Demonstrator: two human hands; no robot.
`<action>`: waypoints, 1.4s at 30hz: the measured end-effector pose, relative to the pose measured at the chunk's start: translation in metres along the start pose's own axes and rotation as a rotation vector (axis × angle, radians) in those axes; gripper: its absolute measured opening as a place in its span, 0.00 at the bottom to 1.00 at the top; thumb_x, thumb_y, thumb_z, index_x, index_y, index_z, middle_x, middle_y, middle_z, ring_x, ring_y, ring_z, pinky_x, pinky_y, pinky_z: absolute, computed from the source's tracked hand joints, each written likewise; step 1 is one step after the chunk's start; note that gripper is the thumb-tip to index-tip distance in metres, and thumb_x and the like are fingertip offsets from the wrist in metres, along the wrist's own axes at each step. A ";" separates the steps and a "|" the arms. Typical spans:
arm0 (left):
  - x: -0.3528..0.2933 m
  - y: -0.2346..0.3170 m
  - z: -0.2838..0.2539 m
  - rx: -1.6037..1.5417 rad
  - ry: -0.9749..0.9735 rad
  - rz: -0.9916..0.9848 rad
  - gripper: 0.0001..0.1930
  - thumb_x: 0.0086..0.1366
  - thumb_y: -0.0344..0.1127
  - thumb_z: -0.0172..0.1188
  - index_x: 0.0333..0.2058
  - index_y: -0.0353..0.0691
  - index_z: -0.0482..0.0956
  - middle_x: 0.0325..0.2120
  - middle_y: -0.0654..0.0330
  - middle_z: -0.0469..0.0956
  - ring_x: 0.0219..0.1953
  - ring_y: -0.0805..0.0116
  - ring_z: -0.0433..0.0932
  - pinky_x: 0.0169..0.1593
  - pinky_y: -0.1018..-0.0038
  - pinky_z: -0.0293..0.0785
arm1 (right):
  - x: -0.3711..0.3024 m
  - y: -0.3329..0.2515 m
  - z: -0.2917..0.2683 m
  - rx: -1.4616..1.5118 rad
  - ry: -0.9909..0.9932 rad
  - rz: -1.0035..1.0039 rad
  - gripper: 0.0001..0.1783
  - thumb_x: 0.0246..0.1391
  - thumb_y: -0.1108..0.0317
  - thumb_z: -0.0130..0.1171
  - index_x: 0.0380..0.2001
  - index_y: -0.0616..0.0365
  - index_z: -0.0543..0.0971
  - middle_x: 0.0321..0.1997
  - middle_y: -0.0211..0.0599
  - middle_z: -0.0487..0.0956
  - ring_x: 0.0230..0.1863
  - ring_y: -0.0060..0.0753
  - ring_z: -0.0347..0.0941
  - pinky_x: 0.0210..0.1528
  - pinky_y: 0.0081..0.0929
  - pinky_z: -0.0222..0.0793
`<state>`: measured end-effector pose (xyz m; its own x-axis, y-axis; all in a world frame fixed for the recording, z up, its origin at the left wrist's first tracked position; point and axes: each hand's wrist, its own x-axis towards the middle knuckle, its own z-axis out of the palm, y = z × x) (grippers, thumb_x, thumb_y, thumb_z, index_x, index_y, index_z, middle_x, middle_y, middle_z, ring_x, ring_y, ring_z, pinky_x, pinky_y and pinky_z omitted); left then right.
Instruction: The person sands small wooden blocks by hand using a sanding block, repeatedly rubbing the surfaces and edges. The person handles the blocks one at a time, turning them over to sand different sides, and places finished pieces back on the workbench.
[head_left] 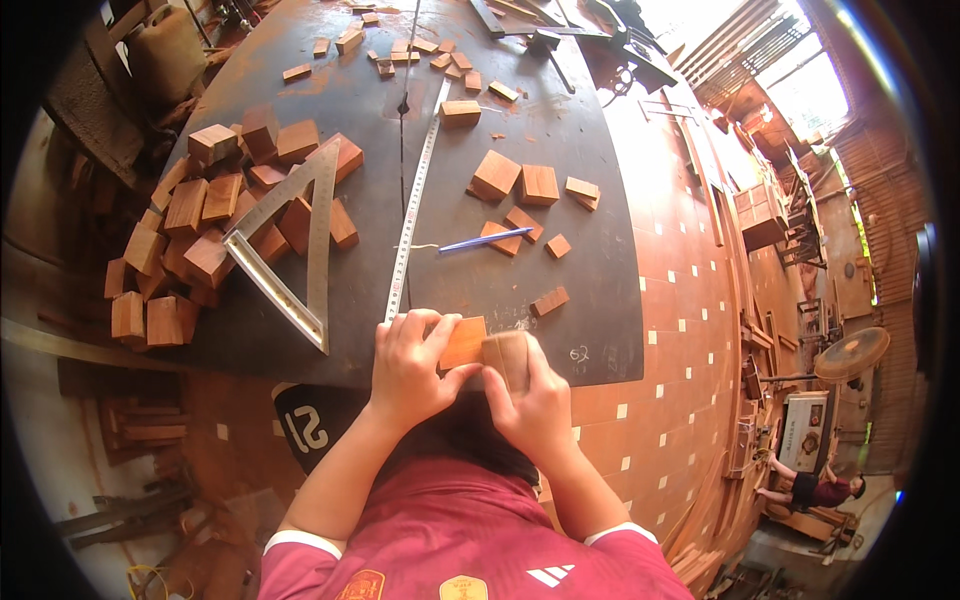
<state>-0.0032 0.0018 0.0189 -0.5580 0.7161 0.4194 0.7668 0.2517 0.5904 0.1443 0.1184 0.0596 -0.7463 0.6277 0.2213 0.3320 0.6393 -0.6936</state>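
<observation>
At the near edge of the dark table (590, 250), my left hand (412, 360) is closed on an orange-brown wooden block (463, 343). Beside it, my right hand (532, 400) grips a duller, greyish-brown wooden block (507, 360), slightly blurred. The two blocks are side by side; whether they touch, I cannot tell. A white measuring tape or rule (413, 205) runs away from me, its near end by my left hand. Beyond my hands lie a blue pen (486, 240) and several loose wooden blocks (495, 176).
A heap of wooden blocks (185, 207) covers the table's left side, with a metal triangle square (318, 240) leaning on it. Small offcuts (405, 57) are scattered at the far end, near dark metal tools (545, 40). On the right, a tiled floor (680, 310) leads to stacked timber and a seated person (812, 487).
</observation>
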 end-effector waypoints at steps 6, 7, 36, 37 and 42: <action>0.000 -0.002 0.001 -0.031 -0.004 0.022 0.33 0.50 0.47 0.81 0.53 0.38 0.85 0.45 0.59 0.77 0.46 0.58 0.76 0.50 0.59 0.67 | 0.027 0.007 0.008 0.003 0.002 0.019 0.37 0.60 0.57 0.71 0.62 0.77 0.73 0.38 0.68 0.84 0.39 0.70 0.85 0.41 0.48 0.82; 0.001 -0.002 0.000 -0.036 0.000 0.024 0.33 0.50 0.47 0.81 0.53 0.38 0.85 0.44 0.59 0.76 0.46 0.57 0.76 0.51 0.59 0.67 | 0.036 0.007 0.009 0.013 0.002 0.020 0.37 0.61 0.57 0.71 0.62 0.76 0.73 0.38 0.68 0.84 0.39 0.70 0.84 0.41 0.48 0.82; -0.001 0.000 0.008 0.079 0.072 -0.016 0.35 0.48 0.52 0.82 0.52 0.40 0.85 0.43 0.60 0.77 0.44 0.58 0.77 0.49 0.61 0.68 | 0.044 0.024 0.013 -0.064 -0.002 0.053 0.39 0.61 0.54 0.70 0.64 0.75 0.73 0.43 0.69 0.85 0.45 0.68 0.85 0.48 0.47 0.82; -0.004 -0.001 0.012 0.097 0.097 -0.022 0.36 0.48 0.53 0.82 0.52 0.40 0.85 0.43 0.60 0.77 0.44 0.58 0.77 0.49 0.61 0.69 | 0.040 0.023 0.009 -0.056 0.009 0.049 0.40 0.60 0.55 0.72 0.66 0.75 0.72 0.46 0.68 0.85 0.47 0.68 0.85 0.50 0.47 0.82; 0.001 0.004 0.001 0.038 0.043 -0.018 0.41 0.48 0.56 0.82 0.58 0.41 0.82 0.44 0.59 0.76 0.45 0.57 0.76 0.52 0.59 0.69 | 0.015 0.021 -0.011 -0.018 0.075 0.021 0.42 0.59 0.58 0.74 0.69 0.72 0.70 0.50 0.66 0.84 0.50 0.67 0.84 0.51 0.47 0.81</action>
<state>-0.0002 0.0045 0.0210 -0.5846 0.6826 0.4385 0.7675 0.2899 0.5718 0.1469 0.1464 0.0558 -0.6940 0.6723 0.2577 0.3582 0.6329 -0.6864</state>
